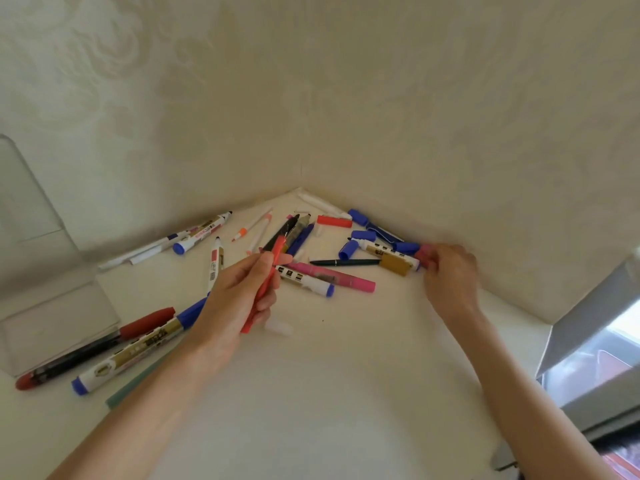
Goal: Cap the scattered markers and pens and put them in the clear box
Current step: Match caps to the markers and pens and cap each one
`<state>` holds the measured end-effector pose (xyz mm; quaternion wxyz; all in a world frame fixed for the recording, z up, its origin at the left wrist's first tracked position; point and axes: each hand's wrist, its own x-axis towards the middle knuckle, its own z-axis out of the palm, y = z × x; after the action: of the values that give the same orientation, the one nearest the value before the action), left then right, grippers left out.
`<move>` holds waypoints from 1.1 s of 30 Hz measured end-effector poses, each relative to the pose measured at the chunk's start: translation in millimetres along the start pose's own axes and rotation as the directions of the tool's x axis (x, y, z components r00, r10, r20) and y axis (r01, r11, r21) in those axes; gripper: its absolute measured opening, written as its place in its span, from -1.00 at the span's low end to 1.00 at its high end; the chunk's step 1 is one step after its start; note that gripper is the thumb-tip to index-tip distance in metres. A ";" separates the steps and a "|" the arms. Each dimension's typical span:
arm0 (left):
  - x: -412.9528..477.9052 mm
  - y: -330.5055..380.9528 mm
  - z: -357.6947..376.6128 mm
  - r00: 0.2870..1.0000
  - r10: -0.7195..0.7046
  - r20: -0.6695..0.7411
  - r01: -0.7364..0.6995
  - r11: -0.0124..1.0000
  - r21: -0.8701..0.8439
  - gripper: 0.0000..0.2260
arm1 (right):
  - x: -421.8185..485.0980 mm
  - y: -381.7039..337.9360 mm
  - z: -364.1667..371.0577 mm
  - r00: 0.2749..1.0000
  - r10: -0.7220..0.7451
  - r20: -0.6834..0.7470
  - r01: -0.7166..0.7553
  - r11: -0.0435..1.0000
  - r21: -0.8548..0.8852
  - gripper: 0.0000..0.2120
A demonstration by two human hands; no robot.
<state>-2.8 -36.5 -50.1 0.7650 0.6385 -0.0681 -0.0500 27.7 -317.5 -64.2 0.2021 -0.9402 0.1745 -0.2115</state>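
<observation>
A person's left hand (pixel 239 292) grips a red pen (pixel 278 249) over the tabletop (pixel 346 375), fingers curled round its barrel. The right hand (pixel 450 275) pinches what looks like a pink cap (pixel 424 253) by the wall, beside loose blue caps (pixel 362 235). Capping appears to be the step in hand. Next, the cap would need pressing squarely onto the pen's tip, then the pen carrying to the clear box (pixel 52 306), open at far left, past scattered markers (pixel 325 275).
</observation>
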 end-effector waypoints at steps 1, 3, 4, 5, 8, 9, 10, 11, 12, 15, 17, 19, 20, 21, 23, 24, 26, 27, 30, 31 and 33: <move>-0.6 0.1 0.1 1.000 -0.009 0.008 0.009 1.000 -0.010 -0.72 | 1.5 3.8 4.4 1.000 0.001 0.024 -0.001 1.000 -0.009 -0.72; -1.8 1.2 -0.5 0.999 -0.018 0.029 0.019 1.000 -0.025 -0.73 | 1.9 7.3 11.2 1.000 -0.014 0.016 0.014 1.000 0.001 -0.72; -2.5 2.8 -1.3 0.999 -0.020 0.035 0.021 0.999 -0.028 -0.73 | 1.6 7.8 13.3 1.000 -0.011 0.003 0.011 1.000 0.006 -0.73; -3.1 4.8 -3.7 0.999 -0.018 0.031 0.018 0.999 -0.029 -0.74 | 1.3 7.6 14.2 1.000 -0.003 -0.004 0.003 1.000 0.007 -0.74; -4.0 12.1 -21.3 0.997 0.027 -0.076 -0.027 1.000 -0.006 -0.76 | -1.0 5.4 12.9 1.000 -0.008 0.008 0.008 1.000 0.010 -0.78; -4.1 14.5 -29.2 0.989 0.048 -0.143 -0.044 0.999 0.029 -0.76 | -2.7 4.0 12.0 0.999 -0.028 0.016 0.028 1.000 0.002 -0.79; -4.0 16.4 -37.7 0.976 0.066 -0.207 -0.052 0.996 0.074 -0.75 | -4.5 2.1 12.1 0.998 -0.057 0.025 0.058 0.998 -0.004 -0.80; -4.0 18.1 -45.4 0.964 0.077 -0.254 -0.049 0.992 0.117 -0.75 | -6.9 -0.4 12.7 0.995 -0.092 0.036 0.092 0.996 -0.002 -0.81; -3.8 19.2 -52.1 0.955 0.081 -0.284 -0.035 0.986 0.161 -0.75 | -9.1 -3.4 13.8 0.991 -0.125 0.052 0.125 0.992 0.008 -0.81; -3.3 19.8 -64.3 0.947 0.063 -0.314 0.026 0.961 0.274 -0.78 | -14.1 -12.3 17.5 0.971 -0.210 0.114 0.206 0.978 0.040 -0.82; -2.6 17.9 -66.3 0.947 0.060 -0.316 0.041 0.952 0.303 -0.78 | -18.6 -18.2 19.1 0.958 -0.243 0.151 0.236 0.970 0.064 -0.82; -1.1 15.5 -65.8 0.945 0.064 -0.322 0.041 0.951 0.307 -0.75 | -23.4 -25.1 19.3 0.942 -0.289 0.170 0.277 0.957 0.089 -0.81; -0.7 15.0 -65.9 0.942 0.064 -0.329 0.040 0.953 0.300 -0.76 | -25.1 -27.6 18.9 0.932 -0.313 0.182 0.301 0.949 0.090 -0.80; -0.5 14.5 -66.5 0.939 0.062 -0.337 0.041 0.957 0.288 -0.78 | -26.3 -29.5 18.1 0.925 -0.325 0.198 0.314 0.946 0.084 -0.78; 0.1 13.5 -68.8 0.936 0.055 -0.349 0.042 0.963 0.265 -0.81 | -25.3 -31.9 14.0 0.924 -0.304 0.231 0.287 0.952 0.107 -0.73; 0.4 13.0 -69.9 0.936 0.057 -0.348 0.039 0.965 0.261 -0.82 | -21.8 -34.3 10.2 0.934 -0.273 0.231 0.244 0.959 0.144 -0.69; 0.3 12.3 -70.1 0.932 0.071 -0.355 0.028 0.964 0.264 -0.82 | -6.6 -43.6 5.3 0.959 -0.206 0.195 0.166 0.965 0.203 -0.62; -0.2 12.4 -70.1 0.929 0.084 -0.361 0.018 0.962 0.272 -0.82 | 5.4 -50.5 6.0 0.964 -0.196 0.178 0.158 0.965 0.211 -0.62; -1.4 14.6 -68.7 0.923 0.129 -0.362 -0.010 0.950 0.311 -0.82 | 44.9 -77.6 22.1 0.939 -0.276 0.206 0.247 0.956 0.155 -0.70; -1.5 15.2 -68.9 0.923 0.134 -0.361 -0.012 0.947 0.321 -0.82 | 55.4 -85.3 31.4 0.928 -0.301 0.222 0.277 0.952 0.130 -0.72; -1.1 15.0 -69.9 0.923 0.135 -0.360 -0.008 0.943 0.334 -0.83 | 71.7 -94.8 50.6 0.921 -0.303 0.246 0.296 0.953 0.063 -0.76</move>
<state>7.6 34.2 -47.6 0.6489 0.7506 0.0496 0.1143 135.3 -250.4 -39.6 0.1996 -0.9725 -0.0010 -0.1204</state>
